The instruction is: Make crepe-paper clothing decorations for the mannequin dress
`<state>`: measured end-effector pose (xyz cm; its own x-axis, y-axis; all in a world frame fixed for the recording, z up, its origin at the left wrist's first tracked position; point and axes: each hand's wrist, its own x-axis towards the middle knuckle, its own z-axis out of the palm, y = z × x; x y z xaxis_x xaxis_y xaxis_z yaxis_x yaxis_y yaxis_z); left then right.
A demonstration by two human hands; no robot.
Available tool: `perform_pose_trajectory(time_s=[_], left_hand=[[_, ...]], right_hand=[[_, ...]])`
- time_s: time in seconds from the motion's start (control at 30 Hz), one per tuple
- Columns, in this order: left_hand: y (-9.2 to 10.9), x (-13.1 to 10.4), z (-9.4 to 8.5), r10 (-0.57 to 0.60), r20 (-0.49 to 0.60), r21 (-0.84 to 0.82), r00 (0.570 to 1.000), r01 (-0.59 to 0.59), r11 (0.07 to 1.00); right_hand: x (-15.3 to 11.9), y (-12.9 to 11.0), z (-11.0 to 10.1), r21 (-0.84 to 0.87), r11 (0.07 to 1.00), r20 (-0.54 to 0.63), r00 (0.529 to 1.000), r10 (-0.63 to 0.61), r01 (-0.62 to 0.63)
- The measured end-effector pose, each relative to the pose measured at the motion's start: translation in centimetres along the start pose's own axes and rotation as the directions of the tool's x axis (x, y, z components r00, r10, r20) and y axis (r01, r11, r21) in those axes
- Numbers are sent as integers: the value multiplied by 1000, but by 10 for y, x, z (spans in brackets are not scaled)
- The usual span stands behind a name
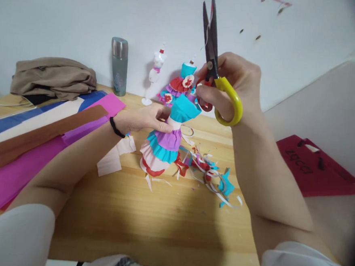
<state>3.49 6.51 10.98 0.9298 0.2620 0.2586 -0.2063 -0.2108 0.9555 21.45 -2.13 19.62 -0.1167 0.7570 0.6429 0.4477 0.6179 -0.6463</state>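
My left hand (154, 118) grips the waist of a small dress form (166, 142) in a layered paper dress, with a turquoise top and purple, turquoise, pale pink and red ruffles. The form leans to the right above the table. My right hand (234, 82) holds scissors (213, 50) with one yellow and one red handle, beside and above the dress top. Their blades point up and are slightly apart, with a thin pale strip hanging at them. Fingers of my right hand are near the top edge of the dress, and whether they touch it is hidden.
Behind stand a second dressed form (178, 83), a bare white form (155, 72) and a grey bottle (119, 68). Paper scraps (208, 171) lie right of the dress. Colored paper sheets (43, 140) and a brown cloth (53, 77) are left; a red bag (317, 169) is right.
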Motion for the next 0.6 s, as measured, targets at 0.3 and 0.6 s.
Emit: perform_pose_trajectory(time_s=[0.3,0.6], left_hand=[[6,-2,3,-92,-156,-149,983,69,987],[-5,-2,-13,-282,-341,-372,897,147,917]], right_hand=[[-12,2,-7,-73,997,-231,973,7,-25],[-71,47,-29,390,898,-169,943,288,-204]])
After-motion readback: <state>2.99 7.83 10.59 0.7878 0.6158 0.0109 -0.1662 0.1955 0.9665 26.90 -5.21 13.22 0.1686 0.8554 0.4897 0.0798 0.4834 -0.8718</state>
